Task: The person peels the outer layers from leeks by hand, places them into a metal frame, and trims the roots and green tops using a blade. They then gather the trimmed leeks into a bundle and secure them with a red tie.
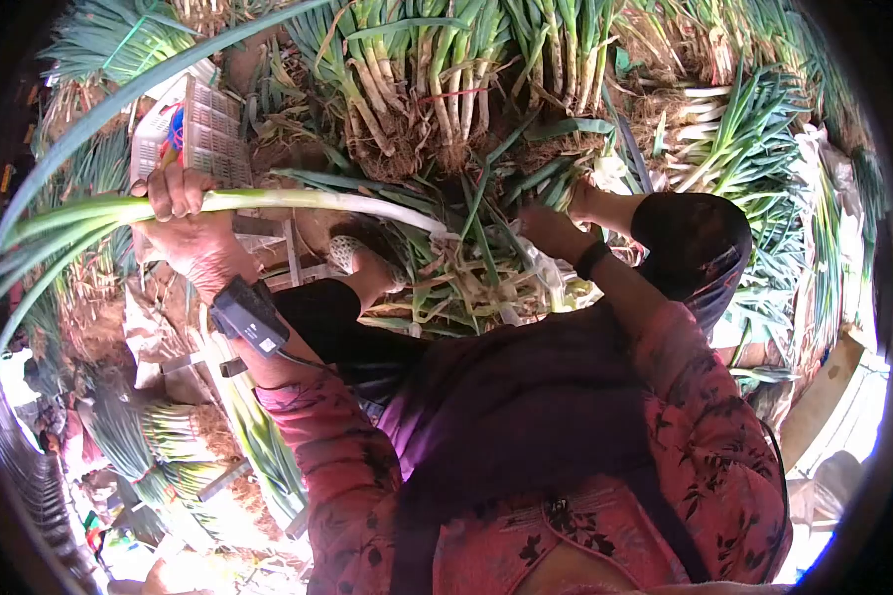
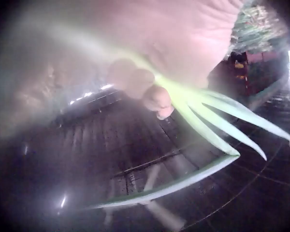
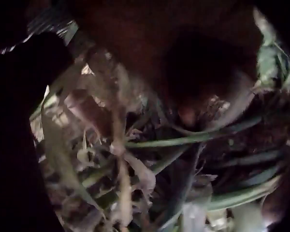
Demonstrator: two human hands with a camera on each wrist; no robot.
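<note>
My left hand [image 1: 181, 223] is wrapped around one long green onion [image 1: 308, 200], and I hold it up sideways at my left. Its white end points in toward my right hand [image 1: 556, 233] but stops short of it, and its green leaves split apart and hang past my left fingers. My right hand is low in front of me, near my bare foot. It is too dark and blurry there, so I cannot tell if my fingers hold anything. I have a black band [image 1: 592, 260] on my right wrist and a small dark box [image 1: 251, 315] on my left one. Between my legs is a messy pile of peels and leaves [image 1: 476, 288]. Past that, big bunches of onions [image 1: 456, 79] have their hairy brown roots toward me. More onions [image 1: 754, 159] lie at my right. A white plastic crate [image 1: 213, 129] sits past my left hand.
</note>
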